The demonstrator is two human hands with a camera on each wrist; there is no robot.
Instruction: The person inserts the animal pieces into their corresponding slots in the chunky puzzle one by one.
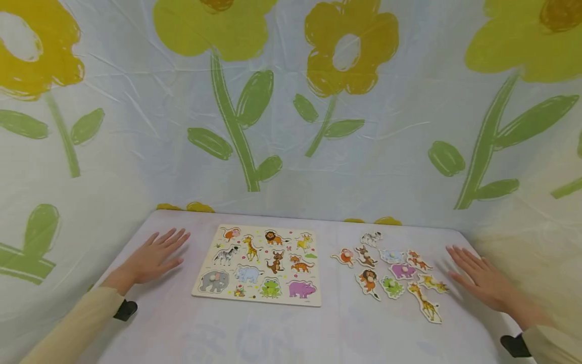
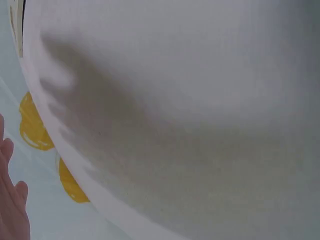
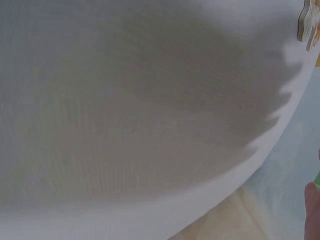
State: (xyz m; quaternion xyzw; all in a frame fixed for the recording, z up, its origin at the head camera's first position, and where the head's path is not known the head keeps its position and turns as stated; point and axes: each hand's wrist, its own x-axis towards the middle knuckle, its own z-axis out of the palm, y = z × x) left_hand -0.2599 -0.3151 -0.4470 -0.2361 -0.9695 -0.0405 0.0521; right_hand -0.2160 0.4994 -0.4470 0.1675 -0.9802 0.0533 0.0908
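Observation:
My left hand (image 1: 152, 259) is held palm down with its fingers straight and spread, left of a wooden animal puzzle board (image 1: 254, 301). A grey elephant piece (image 1: 214, 283) with a knob sits in the board's lower left corner. To the right lie loose knobbed pieces, among them a zebra (image 1: 370, 238), a lion (image 1: 368, 283), a frog (image 1: 392, 288), a purple hippo (image 1: 402, 272) and a giraffe (image 1: 425, 303). Beside them on the far right, my right hand (image 1: 482, 278) is also outstretched, holding nothing. Both wrist views show hand shadows on the tabletop.
The pale tabletop (image 1: 273, 333) has rounded back corners. Cloth with large yellow flowers (image 1: 352, 50) hangs behind and at both sides. More loose pieces, including a monkey (image 1: 346, 257) and a kangaroo (image 1: 366, 256), lie close together between the board and my right hand.

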